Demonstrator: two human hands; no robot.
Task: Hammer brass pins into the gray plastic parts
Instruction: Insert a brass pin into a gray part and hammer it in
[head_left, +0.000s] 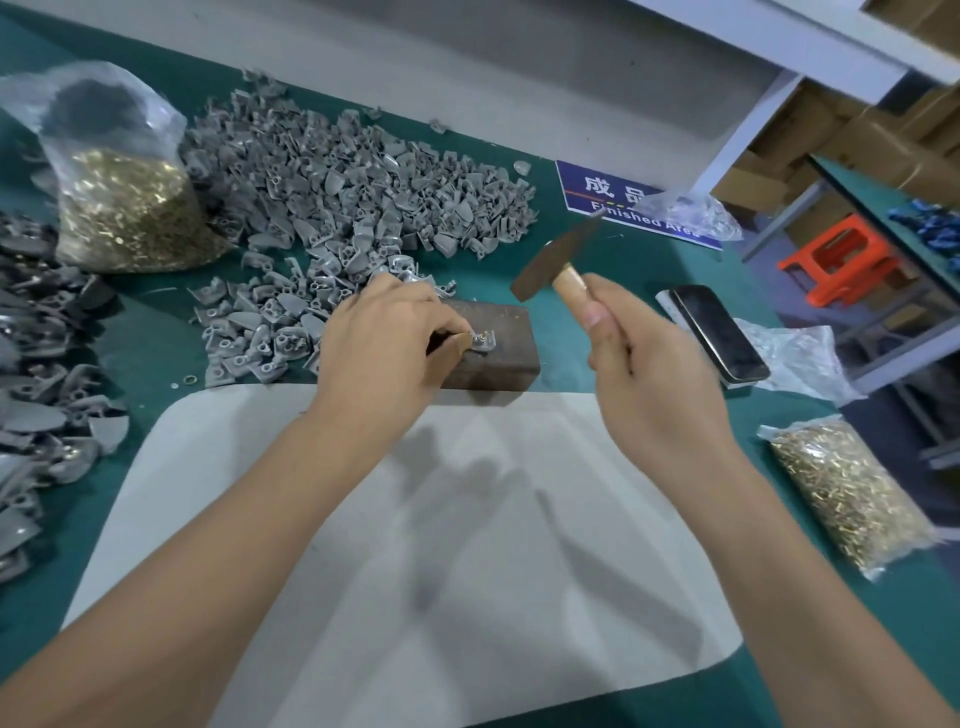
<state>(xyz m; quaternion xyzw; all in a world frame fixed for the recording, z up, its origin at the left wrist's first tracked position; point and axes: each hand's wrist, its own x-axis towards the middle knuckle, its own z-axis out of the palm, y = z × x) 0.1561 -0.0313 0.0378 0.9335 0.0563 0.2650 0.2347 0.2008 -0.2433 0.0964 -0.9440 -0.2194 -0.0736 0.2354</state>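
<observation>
A small gray plastic part (487, 344) with a brass pin (481, 338) in it lies on a dark metal block (498, 358). My left hand (384, 338) pinches the part against the block. My right hand (639, 358) grips the wooden handle of a hammer (558, 262), whose head is raised up and to the right of the block. A big heap of gray plastic parts (358, 192) lies behind the block. A clear bag of brass pins (124, 202) stands at the far left.
Darker gray parts (36, 364) are piled at the left edge. A second bag of pins (847, 493) lies at the right, beside a phone (719, 335) and a blue sign (628, 200). A white sheet (415, 545) covers the green table (156, 338) in front.
</observation>
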